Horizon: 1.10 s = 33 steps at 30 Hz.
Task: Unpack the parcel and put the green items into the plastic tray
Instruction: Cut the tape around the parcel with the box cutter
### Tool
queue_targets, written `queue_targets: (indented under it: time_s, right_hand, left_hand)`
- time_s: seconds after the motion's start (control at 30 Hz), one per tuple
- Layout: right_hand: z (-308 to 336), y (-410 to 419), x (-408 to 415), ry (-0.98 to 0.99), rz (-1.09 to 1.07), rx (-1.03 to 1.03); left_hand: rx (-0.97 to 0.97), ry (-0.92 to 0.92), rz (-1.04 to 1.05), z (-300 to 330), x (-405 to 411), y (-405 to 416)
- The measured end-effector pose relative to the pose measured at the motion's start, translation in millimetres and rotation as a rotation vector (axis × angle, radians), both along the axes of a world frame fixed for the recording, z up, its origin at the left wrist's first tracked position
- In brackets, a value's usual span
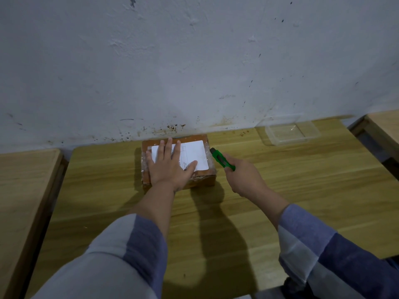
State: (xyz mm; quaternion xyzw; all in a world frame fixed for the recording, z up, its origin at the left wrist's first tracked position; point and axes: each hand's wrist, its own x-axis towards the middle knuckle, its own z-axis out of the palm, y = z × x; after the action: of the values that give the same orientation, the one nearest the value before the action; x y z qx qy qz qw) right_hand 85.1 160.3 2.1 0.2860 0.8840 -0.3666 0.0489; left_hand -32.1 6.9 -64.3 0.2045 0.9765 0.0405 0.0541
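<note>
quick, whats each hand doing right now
Left hand: open, palm flat on top of the parcel, pressing on its white label.
Right hand: closed around the green box cutter, tip at the parcel's right edge.

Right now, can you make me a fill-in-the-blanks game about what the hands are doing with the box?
1. The left hand lies flat on top of the ____.
2. The right hand grips a cutter coloured ____.
3. The plastic tray has ____ inside it.
4. The white label sits on the parcel's ____ face.

Missing words: parcel; green; nothing; top
</note>
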Motion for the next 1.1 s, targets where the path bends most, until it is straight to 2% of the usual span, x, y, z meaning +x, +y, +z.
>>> queue_targets:
  time_s: [0.4, 0.73, 1.1]
  right_hand:
    - [8, -4, 20, -0.023, -0.001, -0.041]
    - [10, -20, 41, -0.116, 0.07, 0.24]
    - [13, -23, 63, -0.12, 0.099, 0.261]
  left_hand:
    - [-0.014, 0.001, 0.001, 2, 0, 0]
    - [-0.014, 0.001, 0.01, 3, 2, 0]
    - [-0.01, 0.001, -0.004, 4, 6, -1]
